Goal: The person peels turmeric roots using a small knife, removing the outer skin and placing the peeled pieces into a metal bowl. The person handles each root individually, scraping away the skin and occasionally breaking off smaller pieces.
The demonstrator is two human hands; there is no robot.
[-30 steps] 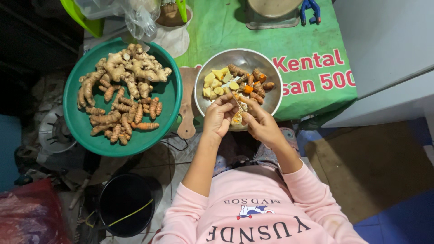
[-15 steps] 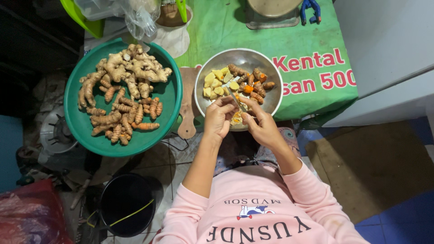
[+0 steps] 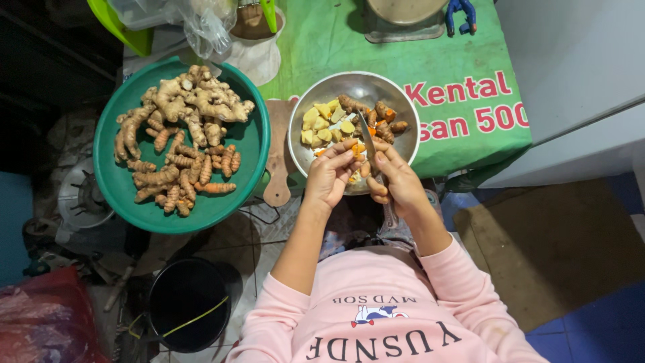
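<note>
Since the earlier frame both hands have barely shifted, staying over the near rim of the metal bowl point(image 3: 355, 128). The right hand point(image 3: 396, 180) is closed around a knife point(image 3: 367, 138); the left hand point(image 3: 330, 176) pinches an orange root piece point(image 3: 358, 149) against the blade. The blade points between close fingertips, so a slip on the small, slick piece could nick the left thumb.

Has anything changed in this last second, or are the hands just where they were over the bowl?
Almost nothing. Both hands stay together over the near rim of the metal bowl: the left hand still pinches a small orange piece, the right hand still holds the knife, blade pointing into the bowl. At most the fingers shifted slightly. The green tray of roots, the cut pieces in the bowl and the black bucket have not moved.
</note>
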